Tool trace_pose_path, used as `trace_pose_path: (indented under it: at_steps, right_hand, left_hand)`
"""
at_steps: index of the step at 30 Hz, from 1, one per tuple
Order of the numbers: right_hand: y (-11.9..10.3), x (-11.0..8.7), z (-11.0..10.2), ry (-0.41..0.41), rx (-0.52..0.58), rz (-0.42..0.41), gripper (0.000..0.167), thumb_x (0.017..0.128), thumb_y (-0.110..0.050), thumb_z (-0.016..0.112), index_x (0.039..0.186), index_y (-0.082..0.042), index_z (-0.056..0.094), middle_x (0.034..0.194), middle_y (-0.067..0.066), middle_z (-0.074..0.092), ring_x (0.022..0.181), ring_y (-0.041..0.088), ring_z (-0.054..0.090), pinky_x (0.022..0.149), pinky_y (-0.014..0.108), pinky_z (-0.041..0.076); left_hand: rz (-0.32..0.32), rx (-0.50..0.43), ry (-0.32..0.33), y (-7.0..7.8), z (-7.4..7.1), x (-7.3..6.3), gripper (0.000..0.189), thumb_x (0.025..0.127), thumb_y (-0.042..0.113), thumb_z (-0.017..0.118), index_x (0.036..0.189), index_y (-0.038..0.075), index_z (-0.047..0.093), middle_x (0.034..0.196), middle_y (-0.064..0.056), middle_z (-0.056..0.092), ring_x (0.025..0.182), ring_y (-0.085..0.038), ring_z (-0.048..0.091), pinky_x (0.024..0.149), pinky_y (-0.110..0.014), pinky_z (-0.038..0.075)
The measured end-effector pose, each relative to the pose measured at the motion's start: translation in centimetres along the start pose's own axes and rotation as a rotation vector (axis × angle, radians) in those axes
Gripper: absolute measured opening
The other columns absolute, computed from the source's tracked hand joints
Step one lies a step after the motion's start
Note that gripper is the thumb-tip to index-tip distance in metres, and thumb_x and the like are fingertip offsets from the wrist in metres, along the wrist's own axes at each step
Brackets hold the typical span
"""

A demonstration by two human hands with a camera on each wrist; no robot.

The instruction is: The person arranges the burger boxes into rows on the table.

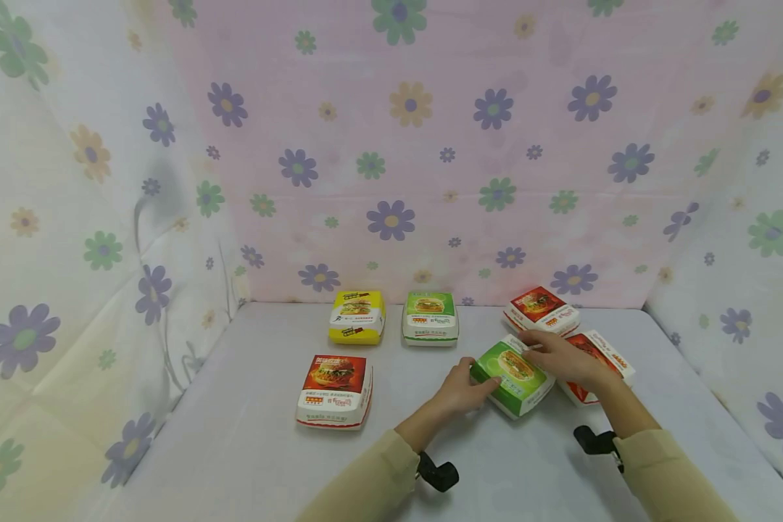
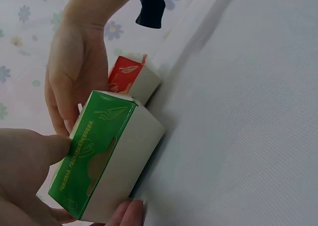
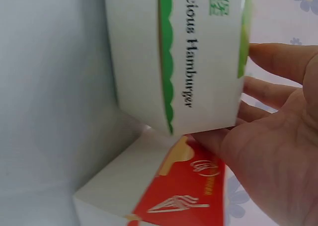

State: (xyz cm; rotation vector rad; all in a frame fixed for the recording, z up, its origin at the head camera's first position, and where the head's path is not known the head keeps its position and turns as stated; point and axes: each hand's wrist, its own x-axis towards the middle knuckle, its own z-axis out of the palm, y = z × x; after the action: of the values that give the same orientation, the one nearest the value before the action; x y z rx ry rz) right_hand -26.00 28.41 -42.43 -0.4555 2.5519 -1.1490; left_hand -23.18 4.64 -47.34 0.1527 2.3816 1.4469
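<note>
"So, what's the count on the desk [image 1: 235,435]?"

"Six in all: one yellow box [image 1: 357,317], two green ones and three red ones."

"Where are the two green?"

"The rear green box [image 1: 430,319] sits at the back, right of the yellow one. The held green box [image 1: 514,373] is right of centre, turned askew between two hands; I can't tell whether its base meets the desk."

"How is it held?"

"The left hand [image 1: 465,391] pinches its left corner, thumb on top, fingertips at the lower edge. The right hand [image 1: 561,357] touches the far right edge, its fingers loosely extended, not visibly curled round it."

"And the three red?"

"The left red box [image 1: 334,391] lies in front of the yellow one, well apart from both hands. The back red box [image 1: 540,312] and the right red box [image 1: 612,357] are near each other; the latter is just beside the held one, partly hidden by the right hand."

"Anything worn?"

"Two beige sleeves [image 1: 672,471] and two black wrist mounts [image 1: 438,473]."
</note>
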Motion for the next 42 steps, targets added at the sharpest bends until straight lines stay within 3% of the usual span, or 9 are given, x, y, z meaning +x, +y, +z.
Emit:
trace_pose_path:
  at_steps: [13, 21, 26, 30, 34, 38, 42]
  right_hand:
    - [1.5, -0.6, 0.7, 0.031, 0.039, 0.027, 0.060, 0.107, -0.036, 0.055, 0.154, -0.003, 0.042, 0.161, 0.029, 0.029, 0.141, 0.051, 0.038, 0.108, 0.068, 0.036]
    - [1.6, -0.7, 0.8, 0.041, 0.031, 0.023, 0.059, 0.107, -0.036, 0.055, 0.153, -0.001, 0.043, 0.158, 0.029, 0.036, 0.139, 0.049, 0.042, 0.108, 0.067, 0.037]
    - [1.4, -1.5, 1.1, 0.051, 0.027, 0.070, 0.060, 0.105, -0.039, 0.058, 0.148, 0.000, 0.047, 0.146, 0.024, 0.050, 0.129, 0.041, 0.051, 0.104, 0.061, 0.045]
    - [1.0, -2.7, 1.8, 0.060, 0.052, 0.124, 0.060, 0.104, -0.040, 0.059, 0.142, 0.005, 0.048, 0.134, 0.021, 0.057, 0.118, 0.033, 0.055, 0.091, 0.046, 0.053]
    - [0.8, -3.3, 2.5, 0.065, 0.101, 0.150, 0.061, 0.105, -0.039, 0.058, 0.140, 0.010, 0.046, 0.132, 0.022, 0.057, 0.114, 0.030, 0.058, 0.086, 0.038, 0.056]
    - [0.2, -3.4, 2.4, 0.070, 0.068, 0.152, 0.065, 0.105, -0.041, 0.058, 0.142, 0.010, 0.044, 0.135, 0.026, 0.056, 0.116, 0.034, 0.058, 0.088, 0.043, 0.056]
    - [-0.4, -3.5, 1.8, 0.080, 0.016, 0.165, 0.072, 0.106, -0.042, 0.054, 0.150, 0.010, 0.035, 0.149, 0.032, 0.044, 0.134, 0.047, 0.046, 0.102, 0.059, 0.047]
  left_hand:
    - [-0.040, -0.034, -0.031, 0.0, -0.1, -0.1, 0.072, 0.098, 0.047, 0.067, 0.151, 0.006, 0.041, 0.146, -0.019, 0.049, 0.119, -0.029, 0.052, 0.102, -0.053, 0.048]
    - [-0.041, -0.080, -0.054, -0.2, -0.4, -0.2, 0.073, 0.098, 0.044, 0.067, 0.153, 0.006, 0.038, 0.150, -0.020, 0.045, 0.112, -0.026, 0.057, 0.097, -0.049, 0.052]
    - [-0.021, -0.114, -0.074, -0.8, -1.1, 0.3, 0.071, 0.101, 0.041, 0.064, 0.156, 0.006, 0.035, 0.153, -0.019, 0.044, 0.113, -0.025, 0.059, 0.089, -0.043, 0.055]
    - [-0.016, -0.127, -0.104, -0.8, -1.7, 0.7, 0.067, 0.105, 0.039, 0.057, 0.159, 0.009, 0.032, 0.155, -0.017, 0.044, 0.120, -0.026, 0.054, 0.086, -0.039, 0.055]
    - [-0.027, -0.141, -0.156, -0.7, -2.3, 1.1, 0.064, 0.107, 0.036, 0.053, 0.161, 0.010, 0.030, 0.157, -0.014, 0.042, 0.108, -0.022, 0.056, 0.078, -0.036, 0.054]
    - [-0.029, -0.166, -0.183, -0.8, -2.7, 1.2, 0.064, 0.108, 0.036, 0.052, 0.161, 0.011, 0.028, 0.158, -0.013, 0.041, 0.098, -0.020, 0.059, 0.077, -0.037, 0.054]
    - [-0.010, -0.158, -0.193, -0.9, -3.0, 1.0, 0.071, 0.107, 0.043, 0.052, 0.162, 0.010, 0.024, 0.157, -0.016, 0.041, 0.100, -0.020, 0.060, 0.085, -0.041, 0.054]
